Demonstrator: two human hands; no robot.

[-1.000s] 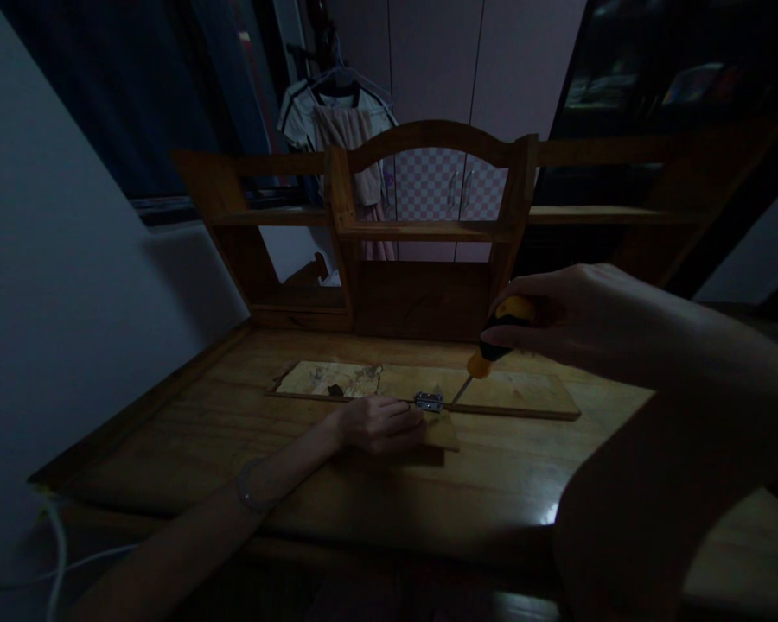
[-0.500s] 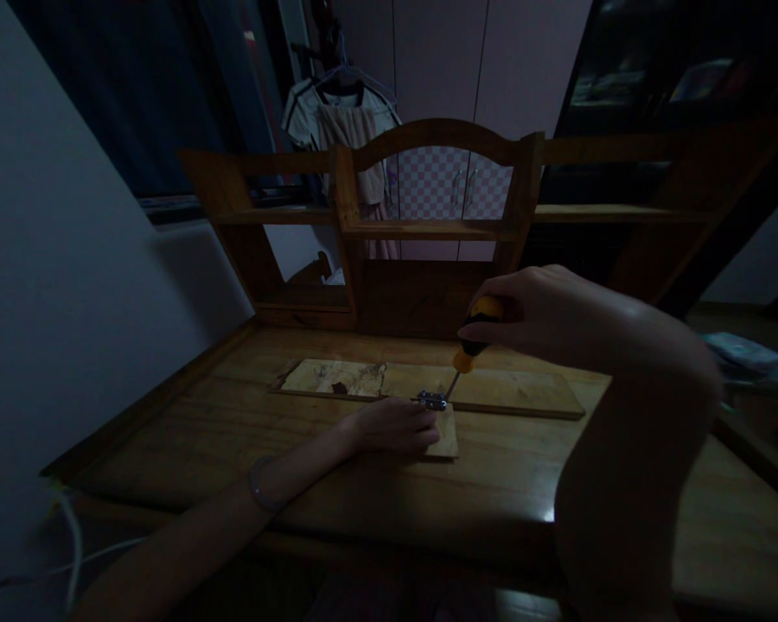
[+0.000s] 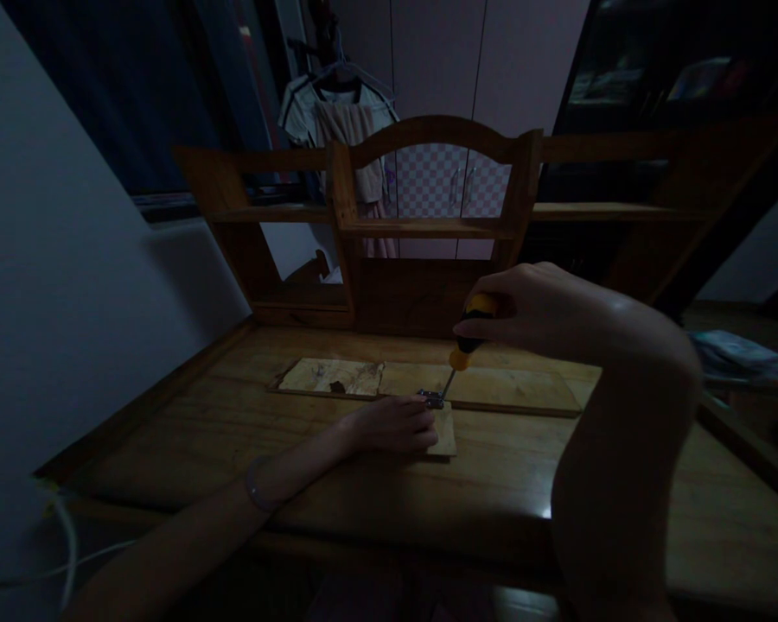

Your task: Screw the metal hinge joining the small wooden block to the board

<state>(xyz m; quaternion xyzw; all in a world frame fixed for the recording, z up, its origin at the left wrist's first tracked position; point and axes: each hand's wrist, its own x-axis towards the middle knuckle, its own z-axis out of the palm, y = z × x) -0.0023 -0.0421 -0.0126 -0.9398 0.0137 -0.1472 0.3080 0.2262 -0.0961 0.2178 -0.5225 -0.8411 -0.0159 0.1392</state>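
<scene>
A yellow-and-black screwdriver [image 3: 470, 335] is in my right hand [image 3: 525, 309], with fingers wrapped round its handle. Its shaft slants down to the left, and the tip meets the right part of a small metal hinge [image 3: 433, 399]. The hinge lies where a small wooden board [image 3: 446, 432] joins the near edge of a long wooden board [image 3: 512, 389]. My left hand [image 3: 398, 423] rests closed over the small board, its fingers curled and a fingertip by the hinge's left side. That hand hides the board's left part.
Both boards lie on a wooden desk [image 3: 363, 492]. A wooden shelf unit [image 3: 431, 229] rises along the desk's back. At the left are a wall and a white cable [image 3: 71, 544]; clothes hang on a hanger [image 3: 343, 104] behind the shelf.
The screwdriver and my right hand have shifted slightly left, and the tip has gone from the hinge's right edge onto its right part. My left hand stays in place.
</scene>
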